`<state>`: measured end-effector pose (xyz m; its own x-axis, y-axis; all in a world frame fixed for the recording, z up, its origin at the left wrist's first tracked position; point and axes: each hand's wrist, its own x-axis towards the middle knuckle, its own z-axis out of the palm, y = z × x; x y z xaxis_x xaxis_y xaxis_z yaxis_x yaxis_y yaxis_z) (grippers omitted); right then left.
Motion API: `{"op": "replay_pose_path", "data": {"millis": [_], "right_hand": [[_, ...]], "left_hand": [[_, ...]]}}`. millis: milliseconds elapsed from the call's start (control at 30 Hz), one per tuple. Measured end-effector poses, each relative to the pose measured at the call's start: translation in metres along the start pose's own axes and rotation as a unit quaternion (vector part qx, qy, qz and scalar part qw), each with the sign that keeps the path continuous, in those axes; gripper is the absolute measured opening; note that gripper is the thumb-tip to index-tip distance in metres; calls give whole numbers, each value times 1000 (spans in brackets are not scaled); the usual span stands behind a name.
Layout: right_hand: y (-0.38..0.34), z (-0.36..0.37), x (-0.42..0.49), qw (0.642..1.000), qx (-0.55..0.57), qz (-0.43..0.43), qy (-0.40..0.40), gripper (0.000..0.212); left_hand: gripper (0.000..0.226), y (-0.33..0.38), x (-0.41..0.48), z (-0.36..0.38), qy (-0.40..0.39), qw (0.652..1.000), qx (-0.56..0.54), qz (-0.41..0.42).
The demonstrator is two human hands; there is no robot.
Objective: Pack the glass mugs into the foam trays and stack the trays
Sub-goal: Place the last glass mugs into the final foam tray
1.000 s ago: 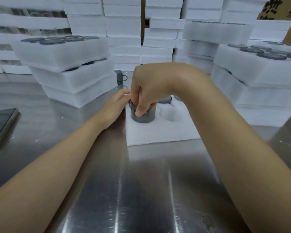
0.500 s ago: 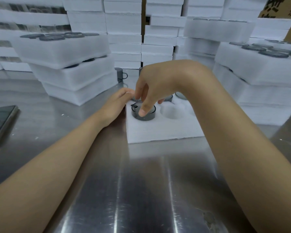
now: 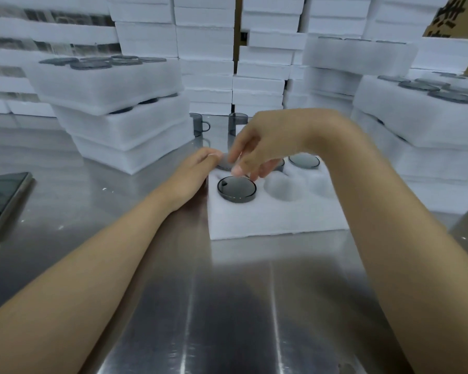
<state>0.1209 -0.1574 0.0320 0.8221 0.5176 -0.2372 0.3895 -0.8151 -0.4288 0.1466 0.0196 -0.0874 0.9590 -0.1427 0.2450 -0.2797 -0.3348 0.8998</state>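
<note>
Smoky grey round glass mug [image 3: 237, 188] sunk almost to its rim in the near-left pocket of the white foam tray [image 3: 268, 220]. Right hand [image 3: 251, 157] just above it, fingers loosely curled and apart, gripping nothing. Left hand [image 3: 197, 171] against the tray's left edge, fingers relaxed, steadying. Another grey mug [image 3: 304, 161] in the far-right pocket; two near pockets [image 3: 284, 186] bare. Looks like mid-fill: one placement done, more to go. Calls next for a reach to the loose handled mugs [image 3: 200, 125] standing on the steel worktop [image 3: 227, 306] behind the tray, then lowering one straight into the middle pocket. Beyond — stacks of filled trays [image 3: 114, 109] on both sides.
</note>
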Motion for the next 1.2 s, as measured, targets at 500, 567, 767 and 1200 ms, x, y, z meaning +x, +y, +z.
{"op": "replay_pose_path", "data": {"millis": [500, 567, 767, 1200], "right_hand": [[73, -27, 125, 939, 85, 63, 328, 28], [71, -34, 150, 953, 45, 68, 293, 38], [87, -22, 193, 962, -67, 60, 258, 40], [93, -19, 205, 971, -116, 124, 168, 26]], "left_hand": [[28, -4, 4, 1, 13, 999, 21, 22], [28, -6, 5, 1, 15, 999, 22, 28], [29, -8, 8, 0, 14, 999, 26, 29], [39, -9, 8, 2, 8, 1000, 8, 24]]}}
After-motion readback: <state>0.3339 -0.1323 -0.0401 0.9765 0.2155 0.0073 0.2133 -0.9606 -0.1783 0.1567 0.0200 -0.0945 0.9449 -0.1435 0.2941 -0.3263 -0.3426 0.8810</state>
